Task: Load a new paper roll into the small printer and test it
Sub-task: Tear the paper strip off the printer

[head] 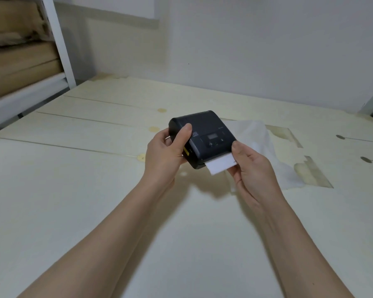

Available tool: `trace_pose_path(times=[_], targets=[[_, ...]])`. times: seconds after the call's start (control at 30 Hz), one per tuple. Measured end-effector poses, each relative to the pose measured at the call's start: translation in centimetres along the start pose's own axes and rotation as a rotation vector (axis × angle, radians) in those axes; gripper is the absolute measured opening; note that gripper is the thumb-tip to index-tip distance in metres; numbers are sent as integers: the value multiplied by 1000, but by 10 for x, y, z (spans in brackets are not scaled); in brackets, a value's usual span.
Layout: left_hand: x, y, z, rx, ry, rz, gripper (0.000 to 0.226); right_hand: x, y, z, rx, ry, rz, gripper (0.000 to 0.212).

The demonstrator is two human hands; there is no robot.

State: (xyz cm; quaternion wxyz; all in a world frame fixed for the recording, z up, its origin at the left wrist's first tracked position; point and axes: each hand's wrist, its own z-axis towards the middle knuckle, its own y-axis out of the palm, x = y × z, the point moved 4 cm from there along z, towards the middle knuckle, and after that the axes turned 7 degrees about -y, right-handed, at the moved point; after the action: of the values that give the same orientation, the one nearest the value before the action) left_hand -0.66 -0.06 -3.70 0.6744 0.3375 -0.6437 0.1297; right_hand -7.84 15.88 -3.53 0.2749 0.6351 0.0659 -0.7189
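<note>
Two hands busy: left hand [166, 153] grips the printer's [205, 136] left end, right hand [252, 171] pinches the paper strip [220, 166] leaving its near slot. Printer is held over the pale table [95, 190], lid shut. Loading looks done; tear-off and print check remain. Shell is matte black, rounded plastic. Crinkled thin white sheet [267, 147] lies behind.

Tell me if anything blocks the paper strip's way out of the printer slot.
Nothing visible does. The paper strip sticks out freely from the printer; the right hand pinches its right edge, the left hand grips the printer's side.
</note>
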Motion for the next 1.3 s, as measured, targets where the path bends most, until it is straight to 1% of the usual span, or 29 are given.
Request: trace_pose_path(times=[0.27,0.37,0.5,0.57,0.63,0.73,0.83,0.93,1.03,1.13,1.23,1.27,1.3], targets=[[-3,-3,-3,126,-6,57,59,0,-3,1,25,11,16,21],[-2,-2,-4,101,-5,38,51,-1,-4,0,31,-1,10,21],[-2,-2,0,-16,-38,24,37,-3,-5,1,41,-10,-30,21],[-1,-5,4,-60,-35,67,30,-4,-8,0,69,-20,-114,23],[-2,-10,6,-85,-44,107,21,-6,-10,-4,97,-38,-252,23],[-7,-16,7,-80,-57,148,11,-6,-9,-10,93,-74,-470,21],[-11,-20,8,-39,-15,314,16,-4,-8,-11,96,-65,-554,24],[-17,-20,10,-79,-12,408,18,-4,-10,-9,99,-56,-640,24],[-21,-20,13,-76,-22,491,24,-2,-8,-9,77,-59,-731,24],[-22,-21,15,-63,-28,521,24,-1,-6,-9,63,-80,-815,24],[-22,-20,14,-69,-18,520,22,-4,-4,-9,25,-103,-948,24],[-22,-20,14,-70,-22,525,26,-4,-3,-9,15,-104,-983,24],[-21,-19,14,-68,-34,531,35,-5,-3,-9,11,-105,-1008,25]])
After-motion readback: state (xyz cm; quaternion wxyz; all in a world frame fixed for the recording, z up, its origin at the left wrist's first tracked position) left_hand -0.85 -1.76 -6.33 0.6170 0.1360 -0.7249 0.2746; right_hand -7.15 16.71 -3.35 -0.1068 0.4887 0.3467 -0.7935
